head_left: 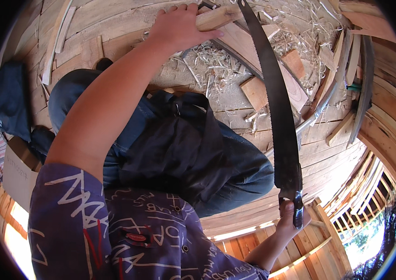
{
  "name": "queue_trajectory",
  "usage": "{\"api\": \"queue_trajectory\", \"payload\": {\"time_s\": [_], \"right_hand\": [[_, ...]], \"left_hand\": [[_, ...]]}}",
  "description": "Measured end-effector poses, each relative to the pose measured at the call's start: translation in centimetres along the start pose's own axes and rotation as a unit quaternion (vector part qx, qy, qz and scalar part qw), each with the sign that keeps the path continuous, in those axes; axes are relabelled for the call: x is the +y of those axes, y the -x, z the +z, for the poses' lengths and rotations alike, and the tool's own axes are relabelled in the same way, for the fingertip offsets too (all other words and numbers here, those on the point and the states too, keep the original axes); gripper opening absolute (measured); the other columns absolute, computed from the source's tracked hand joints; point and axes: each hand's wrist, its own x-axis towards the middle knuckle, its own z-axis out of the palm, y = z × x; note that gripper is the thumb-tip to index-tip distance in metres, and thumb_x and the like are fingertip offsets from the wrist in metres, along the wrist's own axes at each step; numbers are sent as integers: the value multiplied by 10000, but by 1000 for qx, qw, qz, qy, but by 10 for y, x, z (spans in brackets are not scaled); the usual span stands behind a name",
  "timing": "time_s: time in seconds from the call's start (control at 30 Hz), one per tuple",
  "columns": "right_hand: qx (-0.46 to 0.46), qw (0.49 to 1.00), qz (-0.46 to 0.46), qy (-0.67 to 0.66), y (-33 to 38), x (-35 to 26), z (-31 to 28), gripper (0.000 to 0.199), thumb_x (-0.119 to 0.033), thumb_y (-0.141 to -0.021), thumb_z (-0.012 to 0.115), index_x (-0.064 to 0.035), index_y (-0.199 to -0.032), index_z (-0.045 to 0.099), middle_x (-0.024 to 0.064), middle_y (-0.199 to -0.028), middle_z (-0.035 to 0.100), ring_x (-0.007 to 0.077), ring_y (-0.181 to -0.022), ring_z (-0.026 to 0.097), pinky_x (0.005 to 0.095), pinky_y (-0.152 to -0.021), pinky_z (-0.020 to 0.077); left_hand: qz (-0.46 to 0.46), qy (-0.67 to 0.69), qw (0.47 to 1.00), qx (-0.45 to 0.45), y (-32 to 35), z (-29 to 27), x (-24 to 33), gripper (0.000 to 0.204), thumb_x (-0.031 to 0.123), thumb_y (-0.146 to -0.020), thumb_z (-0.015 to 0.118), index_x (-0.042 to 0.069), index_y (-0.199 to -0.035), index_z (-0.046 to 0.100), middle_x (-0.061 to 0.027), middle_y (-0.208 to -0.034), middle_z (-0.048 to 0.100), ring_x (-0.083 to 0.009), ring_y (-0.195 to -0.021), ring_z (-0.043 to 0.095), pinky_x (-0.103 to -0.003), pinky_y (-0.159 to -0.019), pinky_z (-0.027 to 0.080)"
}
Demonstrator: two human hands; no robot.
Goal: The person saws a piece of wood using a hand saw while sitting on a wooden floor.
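- Two hands are at work, both bare, above a purple patterned shirt [128, 233] that fills the lower edge.
- The right hand [291, 219] is wrapped tight around the handle of a long dark handsaw [277, 107]; the handle itself is mostly hidden inside the fist.
- The saw's toothed blade runs up and away from that hand, its tip cut off at the top edge.
- A black bag [179, 144] lies over the blue-trousered knees and hides the lap.
- The left hand [179, 25] reaches far out, fingers curled over a pale wooden piece [216, 17] and pressing it down; the blade crosses just beside it.
- Wood shavings [216, 60] and offcuts [254, 91] litter the plank floor [328, 154] beyond.
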Motion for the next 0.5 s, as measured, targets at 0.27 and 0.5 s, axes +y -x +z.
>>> {"api": "queue_trajectory", "payload": {"time_s": [0.27,0.5], "right_hand": [[54,995,31,-74,-47,1,14,484,-409,-797,715,43,-700,570,20,-512,485,73,-441,417,222,-407,297],[-15,1000,-14,-5,-67,-7,33,475,-412,-790,715,25,-664,580,20,-509,487,84,-479,442,236,-458,323]], "left_hand": [[34,-54,996,63,-8,29,-20,851,714,-714,558,52,-1245,505,-190,-1133,602,-300,-1082,574,-442,-973,368],[33,-45,996,72,-8,29,-23,854,713,-704,571,40,-1227,517,-181,-1109,616,-308,-1083,568,-449,-951,375]]}}
